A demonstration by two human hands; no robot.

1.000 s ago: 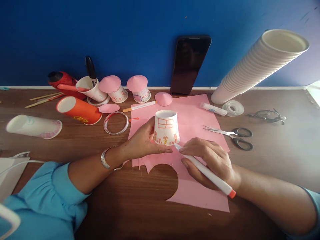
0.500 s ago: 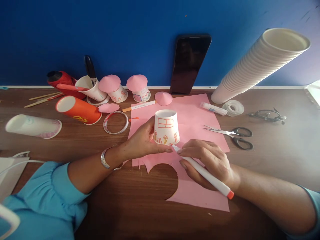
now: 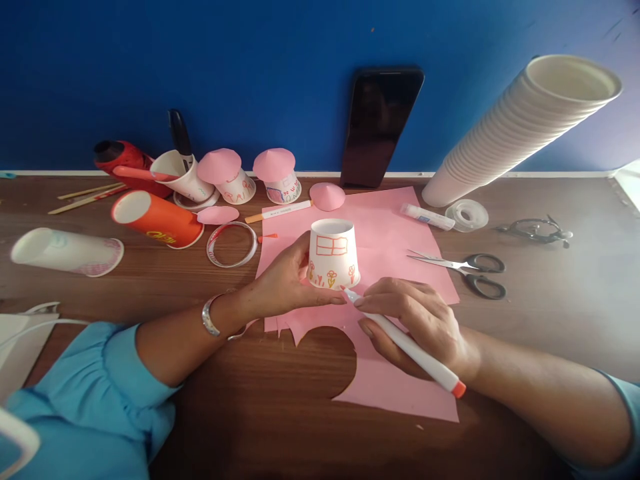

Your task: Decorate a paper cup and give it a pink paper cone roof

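Observation:
My left hand (image 3: 285, 280) is closed around the left side and lower rim of a short white paper cup (image 3: 332, 257). An orange window and small flowers are drawn on the cup's side. In my right hand (image 3: 415, 320) is a white marker (image 3: 405, 339) with an orange end, its tip at the cup's lower edge. Beneath both hands lies a cut sheet of pink paper (image 3: 380, 227). A pink paper cone (image 3: 327, 197) rests behind the cup, and two decorated cups (image 3: 284, 189) with pink cone tops stand further back.
To the right are scissors (image 3: 470, 268), a glue stick (image 3: 427, 217), clear tape (image 3: 467, 215) and a tall stack of paper cups (image 3: 520, 133). A phone (image 3: 383, 127) leans on the blue wall. On the left lie an orange cup (image 3: 160, 220) and a cut paper ring (image 3: 232, 245).
Very little differs. The marker has shifted slightly at the cup's lower edge, while my left hand keeps its hold on the cup.

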